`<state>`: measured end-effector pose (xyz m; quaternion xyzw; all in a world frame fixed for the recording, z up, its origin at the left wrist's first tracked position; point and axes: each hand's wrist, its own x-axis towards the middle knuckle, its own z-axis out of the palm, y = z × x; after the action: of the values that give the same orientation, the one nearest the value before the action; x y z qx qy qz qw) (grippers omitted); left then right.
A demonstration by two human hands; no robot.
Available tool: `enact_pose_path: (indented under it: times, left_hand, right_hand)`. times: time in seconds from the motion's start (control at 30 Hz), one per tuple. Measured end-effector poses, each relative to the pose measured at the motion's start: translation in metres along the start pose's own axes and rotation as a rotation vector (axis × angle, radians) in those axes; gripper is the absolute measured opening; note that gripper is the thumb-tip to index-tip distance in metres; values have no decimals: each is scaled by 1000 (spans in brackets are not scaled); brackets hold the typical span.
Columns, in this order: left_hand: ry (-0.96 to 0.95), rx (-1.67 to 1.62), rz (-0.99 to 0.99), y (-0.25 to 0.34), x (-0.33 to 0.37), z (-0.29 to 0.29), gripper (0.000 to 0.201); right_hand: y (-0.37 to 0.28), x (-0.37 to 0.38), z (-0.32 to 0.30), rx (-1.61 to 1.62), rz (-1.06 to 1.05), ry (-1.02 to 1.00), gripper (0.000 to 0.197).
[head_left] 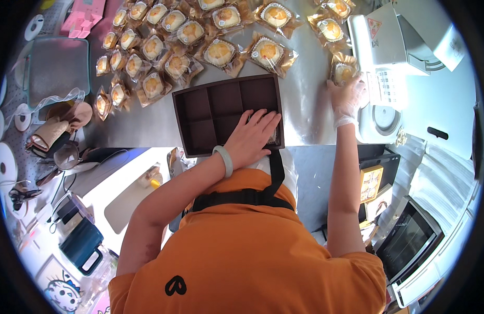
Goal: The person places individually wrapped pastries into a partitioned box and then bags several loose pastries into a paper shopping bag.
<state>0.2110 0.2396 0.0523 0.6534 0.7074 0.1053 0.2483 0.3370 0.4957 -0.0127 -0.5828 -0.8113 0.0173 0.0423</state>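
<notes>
The left hand (255, 137) lies flat, fingers spread and released, across the lower right compartment of the dark brown divided tray (215, 110), pressing down on it rather than gripping anything. A pale bangle (223, 159) sits on that wrist. The tray rests on the steel worktop (304, 104), close to the near edge, and its other compartments show bare.

Over to the right, the gloved right hand (346, 99) reaches out across the worktop and closes around a wrapped pastry (344, 72): a yellow cake in a paper cup, sealed in clear film. The fingers cover its lower part, so it's grasping that packet, right beside the white machine (393, 68) at the worktop's far right.

Beyond the tray, many more wrapped pastries (174, 47) spread out in loose rows across the upper left, with a few further ones (276, 15) toward the top centre, all well apart from the left hand. At the far left a grey tray (59, 65) sits by a pink item (85, 15). Below the worktop on the right, a dark oven door (409, 240) shows. The person wears an orange shirt (252, 251) with a black strap across it.
</notes>
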Motion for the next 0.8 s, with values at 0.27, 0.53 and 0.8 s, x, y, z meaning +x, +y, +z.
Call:
enact_pose_path:
  times: [0.27,0.53,0.8]
  left_hand:
    - [152,-270,-114,-8,-13,-18,87]
    - [228,-371,-328,-25,-48,-37,79]
    - [324,-437,-471,-33,-88,-36,73]
  right_hand:
    - [-7,-35,-17,166,-102,-54,109]
    - [-91,-8,-33,268,-717,-178,99]
    - [-107,2,4,362,-807,-245,97]
